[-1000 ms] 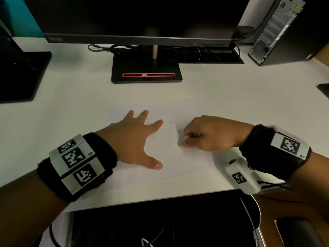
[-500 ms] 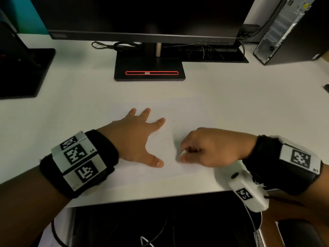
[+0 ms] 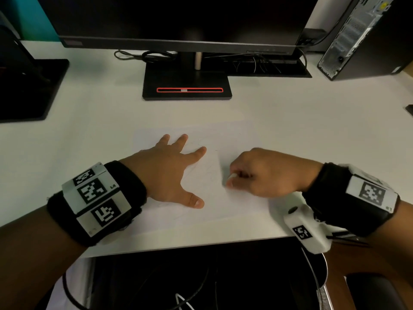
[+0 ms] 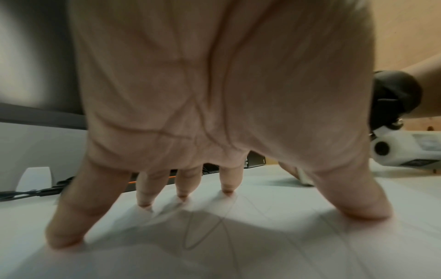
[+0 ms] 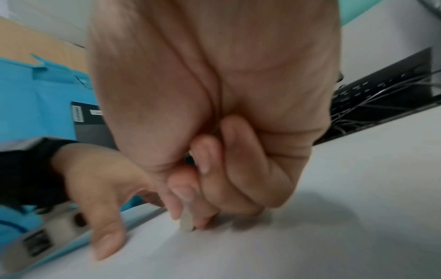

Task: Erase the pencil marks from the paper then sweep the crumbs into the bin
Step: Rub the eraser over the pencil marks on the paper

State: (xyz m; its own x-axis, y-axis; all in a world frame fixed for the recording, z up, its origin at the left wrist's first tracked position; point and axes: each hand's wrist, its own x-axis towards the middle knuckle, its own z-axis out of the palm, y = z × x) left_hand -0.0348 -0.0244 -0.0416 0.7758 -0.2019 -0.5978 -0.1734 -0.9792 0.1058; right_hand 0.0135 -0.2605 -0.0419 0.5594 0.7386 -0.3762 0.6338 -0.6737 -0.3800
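Note:
A white sheet of paper (image 3: 237, 139) with faint pencil lines (image 4: 205, 232) lies on the white desk near its front edge. My left hand (image 3: 172, 171) lies flat with fingers spread, pressing the paper (image 4: 262, 245) down. To its right, my right hand (image 3: 263, 175) pinches a small white eraser (image 3: 232, 176) between thumb and fingers, its tip on the sheet. In the right wrist view the eraser (image 5: 186, 222) touches the paper (image 5: 310, 236) under the curled fingers. No bin or crumbs can be made out.
A monitor on a black stand (image 3: 187, 86) is behind the paper, with cables (image 3: 145, 55) beside it. A second black base (image 3: 26, 90) sits at the left, a computer tower (image 3: 357, 36) at the back right. The desk's front edge (image 3: 201, 247) runs just below my wrists.
My right hand with the eraser has slid a little toward me and back across the paper. The left hand stays planted in the same spot.

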